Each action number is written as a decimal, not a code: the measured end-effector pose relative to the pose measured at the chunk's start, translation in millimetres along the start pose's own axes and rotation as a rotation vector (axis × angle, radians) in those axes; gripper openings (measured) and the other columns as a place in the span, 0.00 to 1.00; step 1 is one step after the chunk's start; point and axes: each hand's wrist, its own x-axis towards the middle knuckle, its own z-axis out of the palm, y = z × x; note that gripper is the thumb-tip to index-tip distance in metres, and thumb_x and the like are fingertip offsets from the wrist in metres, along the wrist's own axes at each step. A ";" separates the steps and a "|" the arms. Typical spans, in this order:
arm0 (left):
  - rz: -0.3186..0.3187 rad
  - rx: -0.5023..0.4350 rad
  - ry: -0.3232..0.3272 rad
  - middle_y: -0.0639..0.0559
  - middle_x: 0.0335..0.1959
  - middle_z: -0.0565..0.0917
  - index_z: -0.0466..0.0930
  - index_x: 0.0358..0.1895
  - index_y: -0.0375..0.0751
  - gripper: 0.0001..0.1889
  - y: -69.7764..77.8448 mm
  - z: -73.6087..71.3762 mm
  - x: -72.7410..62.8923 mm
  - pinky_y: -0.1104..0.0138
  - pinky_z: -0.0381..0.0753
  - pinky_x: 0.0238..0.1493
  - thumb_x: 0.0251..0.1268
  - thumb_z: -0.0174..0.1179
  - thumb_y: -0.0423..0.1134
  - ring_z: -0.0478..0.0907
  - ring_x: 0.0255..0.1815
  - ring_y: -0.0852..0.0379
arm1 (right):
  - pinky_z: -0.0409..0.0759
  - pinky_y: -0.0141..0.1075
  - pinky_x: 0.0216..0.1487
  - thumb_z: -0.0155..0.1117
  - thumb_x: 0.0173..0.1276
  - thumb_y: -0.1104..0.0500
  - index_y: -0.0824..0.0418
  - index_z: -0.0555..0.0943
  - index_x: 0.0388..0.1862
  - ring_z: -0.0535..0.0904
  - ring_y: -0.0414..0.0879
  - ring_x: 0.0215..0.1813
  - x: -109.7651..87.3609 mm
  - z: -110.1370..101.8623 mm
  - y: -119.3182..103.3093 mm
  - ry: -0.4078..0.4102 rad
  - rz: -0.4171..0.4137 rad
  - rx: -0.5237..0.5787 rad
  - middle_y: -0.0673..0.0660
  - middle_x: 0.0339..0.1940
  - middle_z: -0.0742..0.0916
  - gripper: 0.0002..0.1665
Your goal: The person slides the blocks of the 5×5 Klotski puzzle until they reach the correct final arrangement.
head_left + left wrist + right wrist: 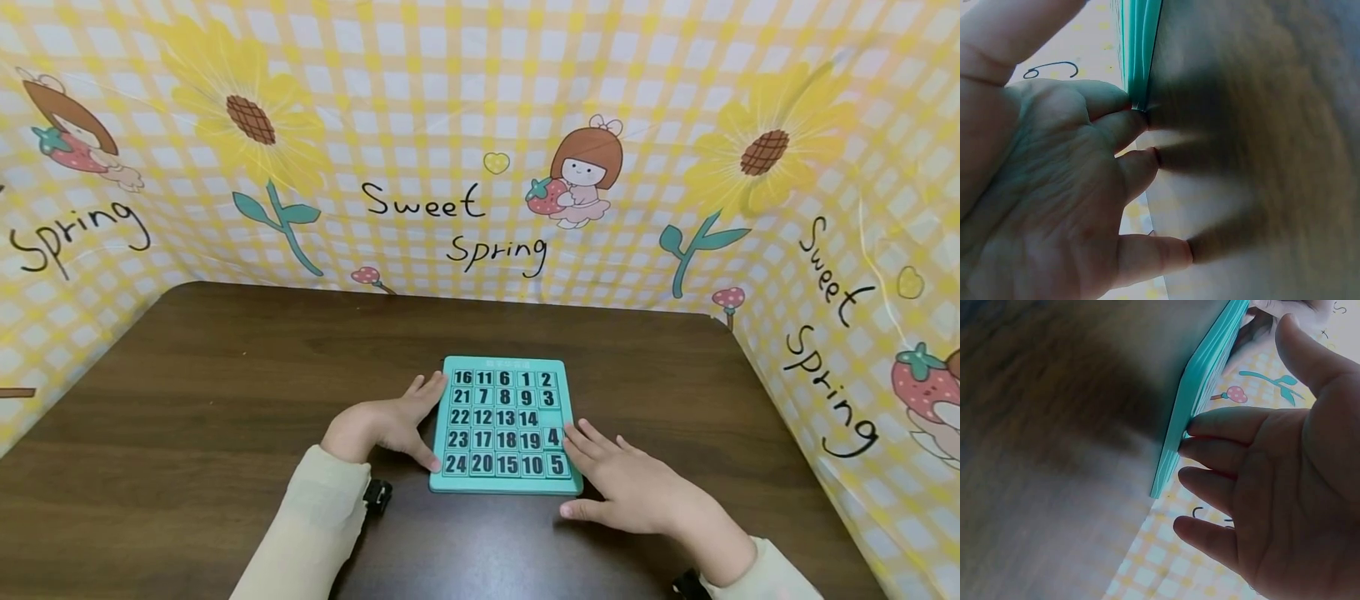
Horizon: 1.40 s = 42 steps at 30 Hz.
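Observation:
A turquoise sliding number puzzle [506,486] lies flat on the wooden table, its numbered tiles in rows. One gap shows in the third row, at the right end beside the 14 tile [528,418]; just below that gap sits the 4 tile [553,437], slightly tilted. My left hand [390,421] is spread along the puzzle's left side, thumb at the lower corner and fingertips by the upper edge. Straight fingers of my right hand [633,483] touch the right side near the 4 tile, with the thumb held apart below. In the right wrist view, the fingertips [1192,427] meet the puzzle's edge.
The dark brown table [225,400] extends around the puzzle. A yellow checked cloth [420,108] with flowers and lettering stands as a wall behind and on both sides. Black straps [378,496] sit at the wrists by pale sleeves [315,517].

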 end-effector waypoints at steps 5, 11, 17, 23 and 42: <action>-0.004 -0.002 0.005 0.45 0.83 0.32 0.29 0.81 0.41 0.68 -0.6 0.7 1.2 0.42 0.41 0.78 0.48 0.78 0.43 0.23 0.83 0.43 | 0.56 0.66 0.73 0.55 0.69 0.30 0.63 0.60 0.78 0.48 0.58 0.83 5.2 -2.0 3.0 -0.002 0.000 0.000 0.59 0.82 0.59 0.52; -0.006 -0.006 0.001 0.45 0.83 0.31 0.30 0.81 0.41 0.68 0.0 -0.1 0.7 0.42 0.41 0.79 0.48 0.78 0.43 0.23 0.82 0.43 | 0.56 0.67 0.72 0.54 0.69 0.30 0.63 0.59 0.79 0.47 0.58 0.83 12.6 -3.9 6.9 -0.002 -0.004 -0.003 0.60 0.82 0.58 0.53; -0.011 -0.009 0.006 0.45 0.83 0.32 0.30 0.81 0.41 0.68 0.8 0.0 0.5 0.43 0.40 0.79 0.47 0.78 0.43 0.23 0.83 0.43 | 0.55 0.67 0.73 0.54 0.70 0.31 0.64 0.57 0.79 0.45 0.58 0.84 18.1 -5.2 10.9 -0.006 -0.002 0.002 0.60 0.82 0.56 0.52; -0.012 -0.004 0.007 0.46 0.83 0.32 0.30 0.81 0.41 0.68 0.8 -0.7 0.1 0.43 0.40 0.79 0.48 0.78 0.43 0.23 0.83 0.43 | 0.54 0.67 0.73 0.55 0.70 0.32 0.63 0.57 0.79 0.45 0.58 0.84 17.0 -6.5 12.2 -0.001 -0.012 0.016 0.59 0.83 0.56 0.51; -0.006 -0.010 0.009 0.45 0.83 0.32 0.30 0.81 0.41 0.68 0.0 1.4 1.1 0.42 0.41 0.78 0.47 0.79 0.43 0.23 0.83 0.43 | 0.63 0.64 0.70 0.45 0.69 0.25 0.56 0.62 0.78 0.54 0.53 0.82 -41.7 18.9 0.9 0.064 -0.142 -0.122 0.51 0.81 0.62 0.50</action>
